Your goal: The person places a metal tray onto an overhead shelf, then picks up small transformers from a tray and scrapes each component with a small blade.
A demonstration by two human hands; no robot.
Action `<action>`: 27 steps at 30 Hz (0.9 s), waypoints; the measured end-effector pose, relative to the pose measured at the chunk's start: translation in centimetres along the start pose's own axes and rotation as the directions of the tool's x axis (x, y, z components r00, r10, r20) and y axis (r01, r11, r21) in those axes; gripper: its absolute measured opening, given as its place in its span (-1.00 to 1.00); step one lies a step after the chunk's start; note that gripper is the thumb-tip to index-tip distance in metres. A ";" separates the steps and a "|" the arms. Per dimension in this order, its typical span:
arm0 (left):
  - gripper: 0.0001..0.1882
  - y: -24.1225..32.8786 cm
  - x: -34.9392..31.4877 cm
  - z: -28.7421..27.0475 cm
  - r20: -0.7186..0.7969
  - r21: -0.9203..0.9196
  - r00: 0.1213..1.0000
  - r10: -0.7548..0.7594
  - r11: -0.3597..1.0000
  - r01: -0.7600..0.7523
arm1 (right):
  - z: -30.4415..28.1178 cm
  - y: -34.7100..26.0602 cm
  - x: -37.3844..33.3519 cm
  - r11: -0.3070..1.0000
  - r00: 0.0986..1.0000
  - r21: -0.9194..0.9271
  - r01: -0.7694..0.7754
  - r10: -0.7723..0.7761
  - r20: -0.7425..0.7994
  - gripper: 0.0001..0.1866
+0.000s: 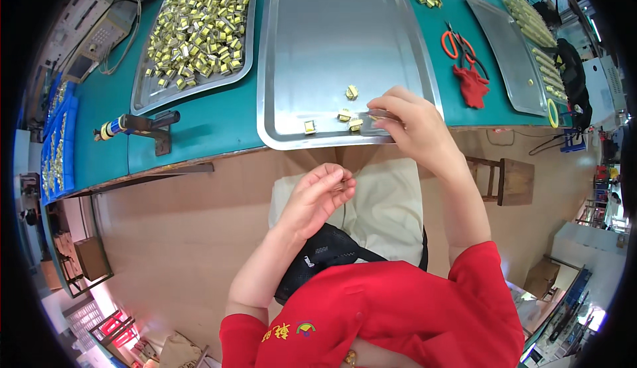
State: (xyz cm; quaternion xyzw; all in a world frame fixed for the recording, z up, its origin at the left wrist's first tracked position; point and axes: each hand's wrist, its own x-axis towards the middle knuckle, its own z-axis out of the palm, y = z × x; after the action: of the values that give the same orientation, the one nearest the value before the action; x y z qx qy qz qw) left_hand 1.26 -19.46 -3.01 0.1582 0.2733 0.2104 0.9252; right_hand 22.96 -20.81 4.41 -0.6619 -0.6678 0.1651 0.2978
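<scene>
My right hand (pixel 415 126) is over the near right part of a large metal tray (pixel 345 36). Its thumb and fingers pinch a thin grey metal piece (pixel 379 114), whose kind I cannot make out. Close to those fingertips lie a few small yellow-and-silver transformers: one (pixel 352 92) farther off, two (pixel 344 115) side by side, and another (pixel 310 126) to the left. In front of the table edge, above my lap, my left hand (pixel 317 197) is curled with fingertips together. Something small may be between them, mostly hidden.
At the left, another metal tray (pixel 136 99) is heaped with similar transformers. A clamp-like fixture (pixel 142 128) stands at the near left table edge. Orange-handled scissors (pixel 458 44) and a red cloth (pixel 471 86) lie right of the middle tray. A third tray (pixel 504 56) sits farther right.
</scene>
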 end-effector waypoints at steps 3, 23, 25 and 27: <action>-0.76 0.0 0.3 0.3 0.070 -0.021 0.997 -0.036 0.999 0.037 | -0.7 -0.9 -2.0 0.928 0.999 0.372 0.002 -0.018 0.038 -0.73; -0.73 -1.7 0.2 2.2 0.168 0.520 0.933 0.318 0.776 -0.358 | 3.8 -0.5 -9.5 0.578 0.964 0.795 -0.181 0.265 0.027 -0.70; -0.73 -1.7 0.3 2.3 0.161 0.515 0.934 0.318 0.780 -0.355 | 3.9 -0.5 -9.5 0.570 0.960 0.799 -0.191 0.277 0.032 -0.70; -0.73 -1.6 0.3 2.3 0.153 0.510 0.935 0.321 0.785 -0.353 | 4.0 -0.6 -9.5 0.552 0.959 0.813 -0.186 0.281 0.029 -0.70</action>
State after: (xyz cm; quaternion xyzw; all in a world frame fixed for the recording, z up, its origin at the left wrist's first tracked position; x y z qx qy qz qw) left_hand 3.27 -21.14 -1.99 0.4591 0.2608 0.2838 0.8004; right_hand 19.51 -29.43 -0.01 -0.5440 -0.4089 0.4537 0.5753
